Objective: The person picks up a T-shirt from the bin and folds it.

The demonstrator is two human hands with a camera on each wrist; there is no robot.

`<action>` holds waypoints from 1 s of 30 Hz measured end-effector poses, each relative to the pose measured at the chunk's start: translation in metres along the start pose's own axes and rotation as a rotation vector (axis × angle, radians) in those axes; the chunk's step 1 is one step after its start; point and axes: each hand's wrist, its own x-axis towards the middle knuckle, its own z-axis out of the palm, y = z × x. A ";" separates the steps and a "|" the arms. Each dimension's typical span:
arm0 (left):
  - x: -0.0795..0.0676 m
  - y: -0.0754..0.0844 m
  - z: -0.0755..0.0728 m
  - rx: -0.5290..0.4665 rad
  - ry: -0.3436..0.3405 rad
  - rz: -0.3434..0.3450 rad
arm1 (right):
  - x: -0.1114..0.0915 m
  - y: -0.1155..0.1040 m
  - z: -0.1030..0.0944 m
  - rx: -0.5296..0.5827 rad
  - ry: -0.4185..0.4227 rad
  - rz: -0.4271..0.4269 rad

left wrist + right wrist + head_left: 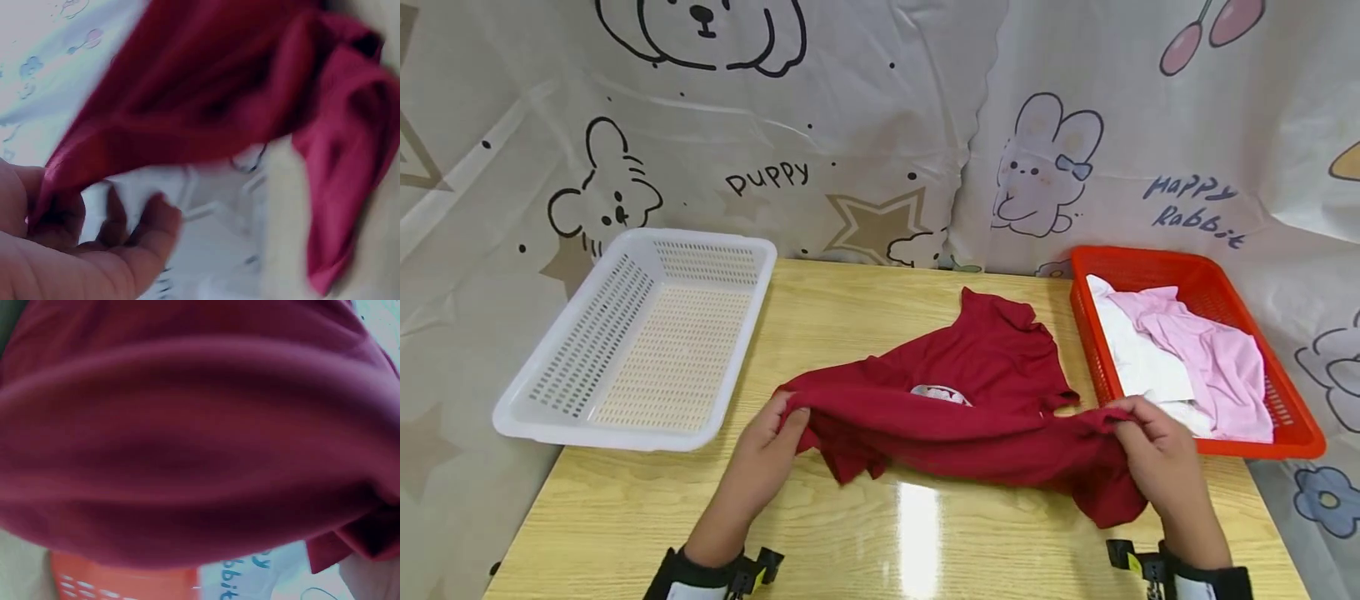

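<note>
A dark red T-shirt [1000,350] with a white print lies partly on the wooden table, its near part lifted off the surface. My left hand [767,442] pinches the shirt's left edge between thumb and fingers; the left wrist view shows the cloth [187,112] running out from that grip. At the other side my right hand [1161,454] pinches the cloth, and a corner droops below it. In the right wrist view the red cloth [187,444] fills most of the picture and hides nearly all of the hand.
A white perforated basket [741,333] stands at the left of the wooden table [820,550]. To the right, a red basket [1296,417] holds white cloth [1138,358] and pink cloth [1217,358]. Behind the table hangs a printed curtain [865,108].
</note>
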 end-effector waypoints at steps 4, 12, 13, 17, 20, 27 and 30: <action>-0.009 -0.024 0.034 0.222 -0.184 0.062 | -0.017 0.016 0.032 -0.129 -0.335 -0.216; -0.006 -0.039 0.068 0.560 -0.392 0.197 | -0.027 0.028 0.077 -0.407 -0.696 -0.253; -0.002 -0.040 0.069 0.572 -0.395 0.195 | -0.025 0.029 0.079 -0.416 -0.701 -0.248; 0.028 -0.046 0.066 0.651 -0.360 0.193 | -0.007 0.035 0.085 -0.426 -0.689 -0.233; 0.057 -0.052 0.058 0.709 -0.329 0.157 | 0.013 0.040 0.091 -0.430 -0.650 -0.253; 0.115 -0.051 0.040 0.716 -0.349 0.070 | 0.056 0.049 0.109 -0.405 -0.557 -0.199; 0.128 -0.052 0.038 0.717 -0.318 0.065 | 0.066 0.055 0.113 -0.353 -0.483 -0.164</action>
